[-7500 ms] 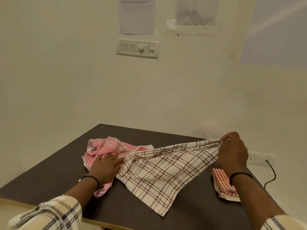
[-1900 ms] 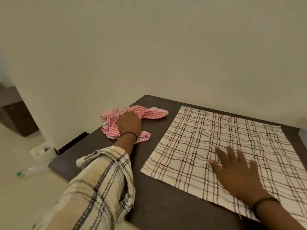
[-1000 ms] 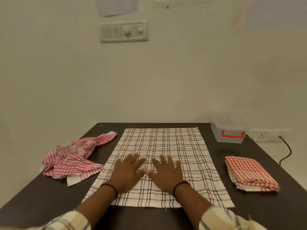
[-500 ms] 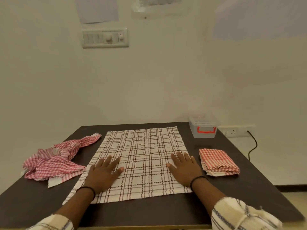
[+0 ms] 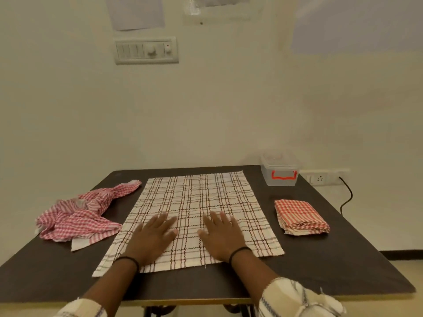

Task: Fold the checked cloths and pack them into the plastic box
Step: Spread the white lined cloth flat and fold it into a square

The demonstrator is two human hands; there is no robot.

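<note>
Nearest us, our left hand [image 5: 153,236] and right hand [image 5: 223,234] press flat, fingers spread, on the brown-checked cloth [image 5: 194,202] lying smooth on the table [image 5: 343,266]. Farther right sits the plastic box [image 5: 280,171], lid on. Uneven lifting could skew our fold.

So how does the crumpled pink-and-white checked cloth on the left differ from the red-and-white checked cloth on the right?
The crumpled pink-and-white checked cloth lies bunched and unfolded; the red-and-white checked cloth is folded into a neat rectangular stack. The pink one sprawls wide with a tail trailing toward the wall; the red one is compact. The pink one overlaps the spread brown-lined cloth's left edge; the red one lies clear of it. Both rest on the dark table, outside the plastic box.
</note>
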